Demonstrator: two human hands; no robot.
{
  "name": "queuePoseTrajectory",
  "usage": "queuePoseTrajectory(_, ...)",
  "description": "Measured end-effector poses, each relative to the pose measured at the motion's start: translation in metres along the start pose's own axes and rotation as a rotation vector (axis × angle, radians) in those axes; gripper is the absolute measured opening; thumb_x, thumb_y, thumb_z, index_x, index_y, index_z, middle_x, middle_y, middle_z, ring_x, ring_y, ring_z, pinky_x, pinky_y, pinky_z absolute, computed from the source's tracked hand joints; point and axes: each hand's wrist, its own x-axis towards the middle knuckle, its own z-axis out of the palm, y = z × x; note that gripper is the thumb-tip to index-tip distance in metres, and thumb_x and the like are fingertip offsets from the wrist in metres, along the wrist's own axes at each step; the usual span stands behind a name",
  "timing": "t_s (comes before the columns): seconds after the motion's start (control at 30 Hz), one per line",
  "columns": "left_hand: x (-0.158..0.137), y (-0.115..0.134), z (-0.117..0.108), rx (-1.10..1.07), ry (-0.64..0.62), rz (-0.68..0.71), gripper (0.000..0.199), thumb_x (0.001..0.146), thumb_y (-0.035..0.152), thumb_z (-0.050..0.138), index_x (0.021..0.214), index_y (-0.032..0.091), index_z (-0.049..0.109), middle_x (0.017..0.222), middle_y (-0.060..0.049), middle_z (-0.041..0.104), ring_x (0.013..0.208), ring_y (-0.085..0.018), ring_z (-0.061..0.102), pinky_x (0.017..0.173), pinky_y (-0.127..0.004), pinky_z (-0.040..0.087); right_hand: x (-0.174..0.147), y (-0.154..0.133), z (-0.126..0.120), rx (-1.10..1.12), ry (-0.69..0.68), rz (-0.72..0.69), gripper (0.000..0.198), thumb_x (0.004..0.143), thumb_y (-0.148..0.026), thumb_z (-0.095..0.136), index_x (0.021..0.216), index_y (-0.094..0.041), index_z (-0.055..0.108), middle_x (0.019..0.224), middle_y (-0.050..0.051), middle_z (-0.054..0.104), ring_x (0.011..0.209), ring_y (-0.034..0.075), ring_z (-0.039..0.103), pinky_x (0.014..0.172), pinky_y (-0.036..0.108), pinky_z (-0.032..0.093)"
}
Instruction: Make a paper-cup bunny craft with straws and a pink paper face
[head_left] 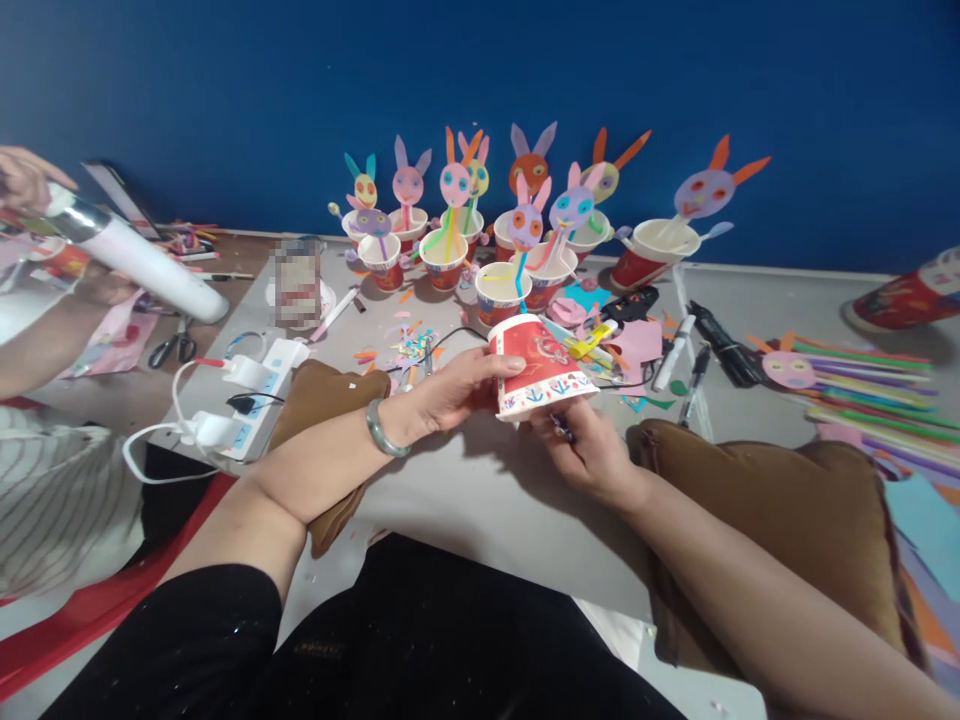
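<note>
A: Where are the hands, and what do they hold?

B: The left hand (450, 395) is closed round the side of a red paper cup (541, 368), fingers wrapped on its wall, a green bangle (384, 432) on that wrist. The cup lies on its side just above the grey worktop (480, 490), base toward the wearer. The right hand (592, 452) sits under the cup, fingers curled against its base; something small and dark shows at the fingertips, too small to name.

A: How would the cup handle?

B: Likely very light and thin-walled. It should dent under a hard squeeze, so the firmer rim or base looks the safer grip.

A: What lies around it?

B: Just beyond, yellow-capped markers (589, 342) and paper scraps (409, 345). Further back, a row of cups with rabbit faces on straws (525, 225). To the right, loose coloured straws (870, 385); brown cushions (757, 500) under the forearms. At far left, another person's hand (26, 180) holds a white tube (142, 262), with a power strip (251, 395) nearby.
</note>
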Motion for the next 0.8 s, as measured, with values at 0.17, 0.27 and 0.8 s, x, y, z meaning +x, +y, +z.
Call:
queuePoseTrajectory(0.17,0.004,0.001,-0.002,-0.101,-0.011,0.041,0.046,0.062,0.045,0.078,0.096,0.016,0.071,0.088,-0.009,0.075,0.098,-0.028,0.07,0.082,-0.036,0.055,0.004,-0.011,-0.008,0.036,-0.063,-0.232,0.012,0.091,-0.017,0.049,0.082,-0.023,0.054,0.06,-0.003,0.061,0.048,0.01,0.05,0.051,0.023,0.038)
queuePoseTrajectory(0.27,0.005,0.002,-0.006,-0.153,0.019,0.077,0.043,0.062,0.04,0.077,0.098,0.017,0.071,0.093,-0.008,0.076,0.108,-0.029,0.069,0.088,-0.038,0.055,0.004,-0.01,-0.006,0.003,-0.036,-0.218,0.005,0.086,-0.019,0.057,0.083,-0.022,0.057,0.06,-0.004,0.06,0.047,0.009,0.05,0.049,0.022,0.037)
queuePoseTrajectory(0.8,0.008,-0.006,-0.01,0.102,0.04,0.238,0.07,0.063,0.032,0.076,0.126,0.021,0.051,0.124,-0.012,0.066,0.116,-0.028,0.063,0.095,-0.041,0.05,0.015,-0.011,-0.006,0.335,0.287,0.347,0.02,0.086,-0.026,0.059,0.067,-0.022,0.053,0.051,-0.005,0.045,0.046,0.009,0.036,0.042,0.023,0.029)
